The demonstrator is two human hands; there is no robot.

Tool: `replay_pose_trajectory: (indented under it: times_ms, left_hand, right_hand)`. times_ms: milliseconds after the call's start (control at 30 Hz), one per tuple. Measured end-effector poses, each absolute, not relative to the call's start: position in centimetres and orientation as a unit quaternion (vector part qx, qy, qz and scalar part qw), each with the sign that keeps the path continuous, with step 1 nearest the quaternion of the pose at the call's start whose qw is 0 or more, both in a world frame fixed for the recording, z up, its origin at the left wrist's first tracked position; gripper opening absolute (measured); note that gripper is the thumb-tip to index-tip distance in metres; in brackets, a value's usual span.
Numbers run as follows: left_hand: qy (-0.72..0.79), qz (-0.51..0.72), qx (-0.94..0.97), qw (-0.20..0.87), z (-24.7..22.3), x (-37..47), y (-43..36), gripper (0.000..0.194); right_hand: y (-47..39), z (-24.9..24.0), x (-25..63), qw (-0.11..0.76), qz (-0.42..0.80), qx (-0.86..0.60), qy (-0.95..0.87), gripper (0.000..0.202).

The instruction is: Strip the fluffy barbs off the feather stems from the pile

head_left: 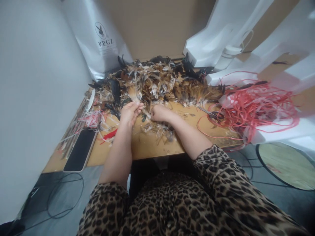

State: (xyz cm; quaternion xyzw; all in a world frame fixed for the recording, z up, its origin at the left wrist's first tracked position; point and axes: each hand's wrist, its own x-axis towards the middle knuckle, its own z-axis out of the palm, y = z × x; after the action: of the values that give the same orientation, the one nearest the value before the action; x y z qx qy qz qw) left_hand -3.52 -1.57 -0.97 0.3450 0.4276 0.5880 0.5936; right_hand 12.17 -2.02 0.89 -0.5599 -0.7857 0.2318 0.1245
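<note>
A big heap of brown, black and white feathers [157,82] covers the far half of a low wooden table [147,146]. My left hand [130,113] is at the near edge of the heap, fingers curled around a small bunch of feathers. My right hand [158,113] lies just to its right, fingers closed and pinching feathers at the heap's edge. Loose feathers [159,129] lie on the wood under my right forearm. Both arms come out of leopard-print sleeves.
A dark phone [80,150] lies at the table's left front. Scissors [210,113] and a tangle of red string [256,105] sit to the right. White bags [103,36] stand behind, a white wall on the left, black cables on the floor.
</note>
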Motion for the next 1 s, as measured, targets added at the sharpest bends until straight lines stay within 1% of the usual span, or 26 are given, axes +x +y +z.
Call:
replay_pose_trajectory:
  times_ms: [67, 100, 233, 333, 433, 533, 633, 700, 833, 1000]
  left_hand:
    - [0.423, 0.587, 0.339, 0.601, -0.9, -3.6, -1.6, 0.012]
    - [0.419, 0.587, 0.336, 0.605, -0.9, -3.6, -1.5, 0.012]
    - [0.413, 0.586, 0.326, 0.617, -0.9, -3.6, -1.5, 0.01]
    - [0.413, 0.579, 0.32, 0.626, -0.9, -3.6, -1.5, 0.009]
    - [0.404, 0.564, 0.326, 0.643, -1.1, -3.6, -1.4, 0.009]
    - [0.39, 0.549, 0.334, 0.659, -1.3, -3.6, -1.4, 0.009]
    - [0.383, 0.541, 0.338, 0.668, -1.3, -3.4, -1.5, 0.009]
    - [0.377, 0.535, 0.345, 0.673, -1.2, -3.4, -1.6, 0.01]
    - [0.378, 0.54, 0.355, 0.663, -1.2, -3.3, -1.7, 0.013]
    - [0.412, 0.554, 0.381, 0.615, -1.2, -3.0, -1.8, 0.018]
  right_hand:
    - [-1.5, 0.7, 12.9, 0.168, 0.268, -0.542, -0.779, 0.002]
    - [-1.3, 0.7, 13.2, 0.197, 0.294, -0.538, -0.765, 0.004]
    - [-0.6, 0.5, 14.0, 0.309, 0.437, -0.531, -0.657, 0.008]
    - [-0.2, 0.3, 13.8, 0.36, 0.527, -0.51, -0.576, 0.007]
    - [0.2, 0.1, 13.6, 0.394, 0.583, -0.483, -0.521, 0.009]
    - [0.4, -0.1, 13.7, 0.399, 0.655, -0.431, -0.476, 0.014]
    - [0.2, -0.3, 13.7, 0.364, 0.71, -0.381, -0.468, 0.019]
    - [0.0, -0.3, 13.7, 0.338, 0.724, -0.362, -0.48, 0.021]
    - [-0.3, -0.2, 13.6, 0.317, 0.689, -0.386, -0.525, 0.022]
    - [-0.4, 0.0, 13.5, 0.332, 0.639, -0.408, -0.562, 0.03]
